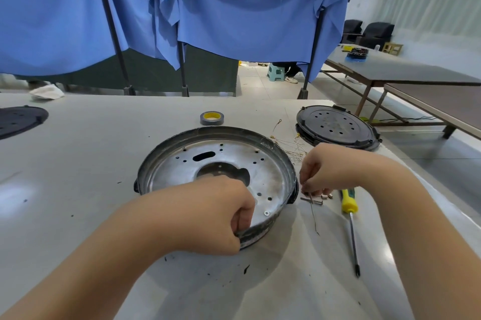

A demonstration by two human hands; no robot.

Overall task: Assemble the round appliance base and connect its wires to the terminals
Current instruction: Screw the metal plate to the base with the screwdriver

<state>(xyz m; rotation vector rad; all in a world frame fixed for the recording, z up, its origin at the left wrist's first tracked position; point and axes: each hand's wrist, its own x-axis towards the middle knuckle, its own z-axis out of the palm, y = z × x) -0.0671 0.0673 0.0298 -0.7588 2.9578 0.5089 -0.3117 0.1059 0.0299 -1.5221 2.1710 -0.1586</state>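
The round metal appliance base (221, 155) lies open side up in the middle of the white table, a screw (266, 213) set in its floor near the front rim. My left hand (216, 215) grips that front rim, fingers curled over the edge. Just right of the base, my right hand (325, 170) pinches at small metal screws and spacers (316, 198) lying on the table. A bundle of thin wires (289, 144) with ring terminals trails between the base and a black round cover (337, 127) at the back right.
A yellow-handled screwdriver (350, 218) lies right of the small parts, tip toward me. A roll of tape (211, 118) stands behind the base. Another black disc (18, 120) sits at the far left edge. Blue curtains hang behind the table.
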